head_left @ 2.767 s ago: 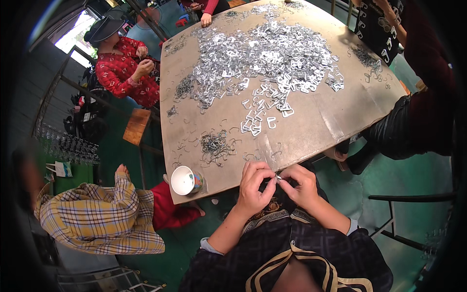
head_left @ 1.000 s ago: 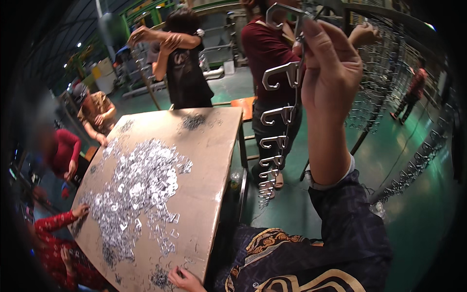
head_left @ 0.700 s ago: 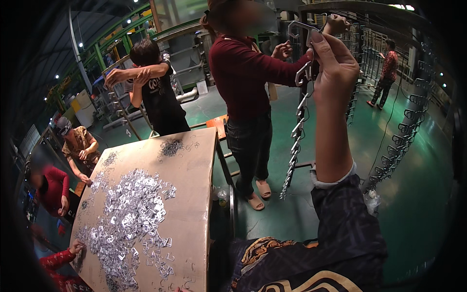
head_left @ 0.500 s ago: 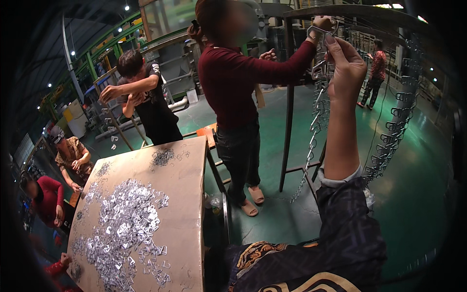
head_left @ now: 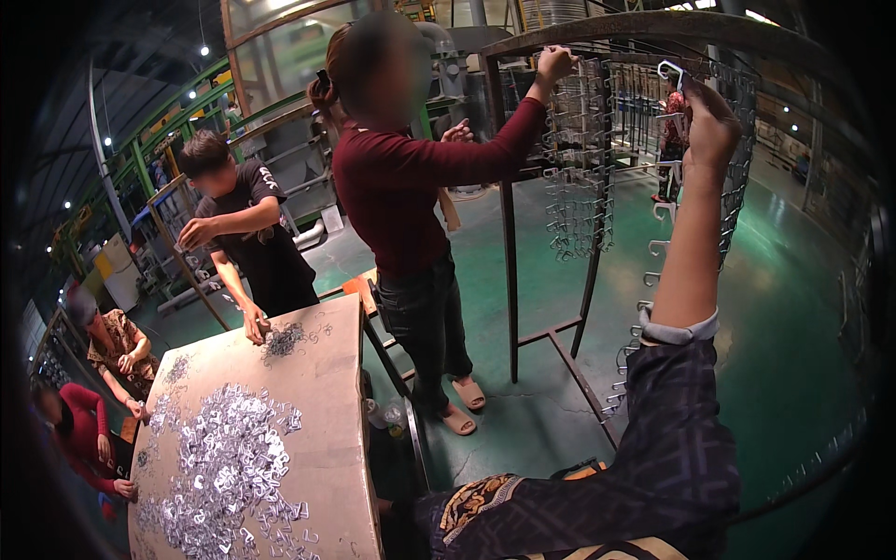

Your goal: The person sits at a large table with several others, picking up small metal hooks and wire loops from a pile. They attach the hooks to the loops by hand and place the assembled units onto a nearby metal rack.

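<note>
Right hand (head_left: 707,121) stays clamped on the hook chain (head_left: 653,252) at the rack (head_left: 579,37).
Chain now hangs straighter; left hand is out of view.

A glossy green floor (head_left: 793,308) spreads around the tan desk (head_left: 327,411). Beyond the desk rise green steel beams (head_left: 177,112) and a large glazed partition (head_left: 280,56). Small ceiling lamps (head_left: 203,50) glow above in the dark hall.
</note>
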The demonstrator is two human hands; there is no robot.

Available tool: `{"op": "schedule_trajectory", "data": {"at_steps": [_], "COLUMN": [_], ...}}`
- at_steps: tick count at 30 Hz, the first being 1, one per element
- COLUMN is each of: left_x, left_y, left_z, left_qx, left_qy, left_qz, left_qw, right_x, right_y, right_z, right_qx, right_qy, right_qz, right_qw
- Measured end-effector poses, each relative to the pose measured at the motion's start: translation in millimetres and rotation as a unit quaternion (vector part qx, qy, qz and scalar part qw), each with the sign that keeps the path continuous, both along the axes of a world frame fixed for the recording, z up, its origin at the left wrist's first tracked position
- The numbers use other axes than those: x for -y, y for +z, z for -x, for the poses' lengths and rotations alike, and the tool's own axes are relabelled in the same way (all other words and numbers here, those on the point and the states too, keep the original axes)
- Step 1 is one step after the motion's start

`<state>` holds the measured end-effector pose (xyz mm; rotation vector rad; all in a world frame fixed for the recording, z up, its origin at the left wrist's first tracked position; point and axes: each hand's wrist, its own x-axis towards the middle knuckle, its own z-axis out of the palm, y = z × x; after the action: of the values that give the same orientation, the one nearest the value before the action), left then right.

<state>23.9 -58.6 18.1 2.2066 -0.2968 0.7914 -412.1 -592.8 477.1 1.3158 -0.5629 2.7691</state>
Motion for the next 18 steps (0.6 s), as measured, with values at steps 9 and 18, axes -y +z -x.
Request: {"op": "schedule_trajectory", "data": {"at_steps": [9,18], "left_x": [-7,-10], "left_y": [-24,-28], "left_z": [-9,-8], "left_qx": [-0.01,-0.021], "left_qy": [-0.003,0.001], "left_qz": [0.018,0.034], "left_qw": [1.0,0.999], "right_x": [-14,10], "right_y": [40,74], "right_z": [45,88], "right_qx": [-0.048,-0.05], "right_qy": [-0.05,-0.007], "right_qz": [-0.117,-0.137], "right_qw": [0.991,0.989]}}
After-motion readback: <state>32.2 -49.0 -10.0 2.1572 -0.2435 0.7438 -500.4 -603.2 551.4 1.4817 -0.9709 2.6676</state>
